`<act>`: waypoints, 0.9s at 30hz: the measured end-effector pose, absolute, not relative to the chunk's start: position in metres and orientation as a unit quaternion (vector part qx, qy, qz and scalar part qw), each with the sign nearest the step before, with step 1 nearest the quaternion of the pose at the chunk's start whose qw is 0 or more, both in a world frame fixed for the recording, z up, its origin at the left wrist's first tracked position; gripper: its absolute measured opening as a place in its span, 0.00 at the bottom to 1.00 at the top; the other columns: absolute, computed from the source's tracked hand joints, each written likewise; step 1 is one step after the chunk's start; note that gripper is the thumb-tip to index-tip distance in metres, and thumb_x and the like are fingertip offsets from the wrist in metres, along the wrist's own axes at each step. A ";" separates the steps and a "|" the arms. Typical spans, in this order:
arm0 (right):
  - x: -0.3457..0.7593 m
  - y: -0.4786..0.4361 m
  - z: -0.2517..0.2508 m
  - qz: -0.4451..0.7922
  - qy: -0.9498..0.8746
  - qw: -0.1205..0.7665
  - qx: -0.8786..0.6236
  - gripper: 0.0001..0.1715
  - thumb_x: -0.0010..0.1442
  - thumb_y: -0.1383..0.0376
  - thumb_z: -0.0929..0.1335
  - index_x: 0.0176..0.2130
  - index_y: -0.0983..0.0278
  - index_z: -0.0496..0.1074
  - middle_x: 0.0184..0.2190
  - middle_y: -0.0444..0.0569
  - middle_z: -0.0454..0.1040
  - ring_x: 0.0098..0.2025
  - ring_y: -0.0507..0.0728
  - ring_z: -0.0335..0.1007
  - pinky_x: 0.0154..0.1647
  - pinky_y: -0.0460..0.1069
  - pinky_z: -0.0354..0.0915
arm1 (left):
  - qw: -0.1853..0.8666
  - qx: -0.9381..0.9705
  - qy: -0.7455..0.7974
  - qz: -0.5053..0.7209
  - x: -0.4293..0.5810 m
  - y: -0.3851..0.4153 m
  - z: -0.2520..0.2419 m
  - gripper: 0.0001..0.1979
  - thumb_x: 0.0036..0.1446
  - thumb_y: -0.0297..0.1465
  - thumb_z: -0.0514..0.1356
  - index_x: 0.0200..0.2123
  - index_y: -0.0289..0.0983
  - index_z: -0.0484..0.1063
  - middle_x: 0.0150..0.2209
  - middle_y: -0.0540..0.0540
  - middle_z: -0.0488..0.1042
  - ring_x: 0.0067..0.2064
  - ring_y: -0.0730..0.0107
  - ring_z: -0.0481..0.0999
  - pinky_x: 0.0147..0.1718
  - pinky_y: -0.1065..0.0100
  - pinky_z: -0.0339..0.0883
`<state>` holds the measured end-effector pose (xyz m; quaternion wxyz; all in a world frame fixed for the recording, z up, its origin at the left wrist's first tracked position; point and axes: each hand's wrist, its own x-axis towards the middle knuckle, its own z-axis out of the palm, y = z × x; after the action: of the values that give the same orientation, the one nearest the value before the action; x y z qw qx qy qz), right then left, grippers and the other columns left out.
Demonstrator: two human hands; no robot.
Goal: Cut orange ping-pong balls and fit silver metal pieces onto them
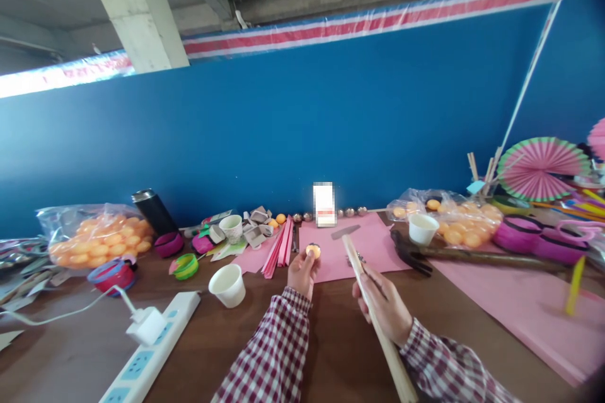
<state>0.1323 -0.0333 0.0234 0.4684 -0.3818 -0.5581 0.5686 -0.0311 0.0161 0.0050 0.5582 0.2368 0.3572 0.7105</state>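
Observation:
My left hand (300, 274) pinches a small orange ball (312, 252), a ping-pong ball by its look, with a dark edge at its top. Its fingers are closed on the ball above the near edge of a pink sheet (331, 271). To the right, my right hand (391, 310) is wrapped around a long pale wooden stick (385, 346), which slants up toward the sheet. A thin dark rod (375, 281) also shows between those fingers; its kind is unclear. Small metal bits (355, 257) and a grey flat blade-like piece (345, 232) lie on the sheet beyond.
Bags of orange balls stand left (101, 242) and right (467, 220). A paper cup (227, 286) and a power strip (150, 352) with a charger are left. A hammer (411, 253) lies right. Silver balls (350, 211) line the back by a blue partition (283, 126).

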 end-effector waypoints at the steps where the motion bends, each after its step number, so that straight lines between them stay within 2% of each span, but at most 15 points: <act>1: 0.132 -0.034 0.024 0.570 -0.563 0.460 -0.384 0.17 0.55 0.53 0.58 0.37 0.63 0.61 0.22 0.40 0.62 0.15 0.43 0.54 0.09 0.38 0.53 | 0.555 0.236 0.355 0.714 -0.031 0.016 0.005 0.12 0.42 0.30 0.63 0.32 0.32 0.71 0.31 0.45 0.72 0.30 0.77 0.72 0.33 0.73 0.66; 5: 0.131 -0.035 0.024 0.568 -0.582 0.433 -0.389 0.18 0.55 0.53 0.58 0.39 0.63 0.61 0.22 0.40 0.62 0.14 0.44 0.55 0.08 0.39 0.53 | 0.566 0.236 0.343 0.711 -0.031 0.016 0.006 0.11 0.42 0.30 0.63 0.31 0.30 0.70 0.30 0.44 0.73 0.30 0.75 0.72 0.33 0.71 0.67; 8: 0.130 -0.036 0.025 0.554 -0.571 0.462 -0.392 0.18 0.55 0.53 0.58 0.37 0.64 0.61 0.23 0.40 0.62 0.15 0.44 0.55 0.09 0.39 0.53 | 0.555 0.207 0.340 0.730 -0.029 0.016 0.007 0.14 0.41 0.28 0.64 0.35 0.34 0.69 0.32 0.45 0.73 0.32 0.74 0.72 0.36 0.68 0.67; 11: 0.129 -0.037 0.026 0.566 -0.572 0.444 -0.393 0.19 0.55 0.52 0.58 0.38 0.63 0.61 0.22 0.40 0.62 0.15 0.44 0.55 0.09 0.39 0.53 | 0.560 0.200 0.330 0.733 -0.028 0.015 0.008 0.17 0.42 0.27 0.63 0.38 0.35 0.68 0.33 0.46 0.73 0.33 0.73 0.73 0.37 0.67 0.67; 13: 0.129 -0.038 0.027 0.570 -0.575 0.432 -0.396 0.19 0.54 0.52 0.58 0.38 0.63 0.61 0.22 0.40 0.63 0.15 0.44 0.55 0.08 0.39 0.53 | 0.577 0.211 0.333 0.715 -0.028 0.015 0.008 0.16 0.42 0.27 0.63 0.37 0.34 0.68 0.33 0.44 0.73 0.32 0.73 0.73 0.35 0.69 0.68; 17: 0.129 -0.038 0.028 0.563 -0.558 0.467 -0.392 0.19 0.54 0.51 0.58 0.36 0.63 0.61 0.23 0.40 0.62 0.15 0.44 0.55 0.09 0.39 0.54 | 0.577 0.207 0.346 0.711 -0.029 0.013 0.010 0.13 0.42 0.29 0.63 0.34 0.33 0.69 0.31 0.44 0.73 0.30 0.74 0.73 0.32 0.71 0.68; 22: 0.128 -0.039 0.026 0.578 -0.568 0.439 -0.388 0.18 0.55 0.53 0.58 0.38 0.63 0.61 0.22 0.40 0.63 0.14 0.44 0.54 0.08 0.38 0.52 | 0.584 0.213 0.337 0.707 -0.028 0.013 0.012 0.11 0.42 0.28 0.63 0.32 0.32 0.69 0.32 0.43 0.74 0.32 0.72 0.74 0.34 0.70 0.68; 27: 0.128 -0.040 0.027 0.567 -0.565 0.465 -0.379 0.17 0.56 0.53 0.58 0.38 0.63 0.61 0.22 0.40 0.62 0.15 0.44 0.55 0.09 0.39 0.53 | 0.575 0.207 0.346 0.712 -0.027 0.012 0.013 0.10 0.43 0.28 0.63 0.31 0.31 0.69 0.33 0.43 0.74 0.33 0.72 0.74 0.34 0.71 0.68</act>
<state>0.1283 -0.0399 0.0273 0.4646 -0.3795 -0.5646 0.5669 -0.0269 0.0118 0.0133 0.5745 0.2069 0.3457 0.7125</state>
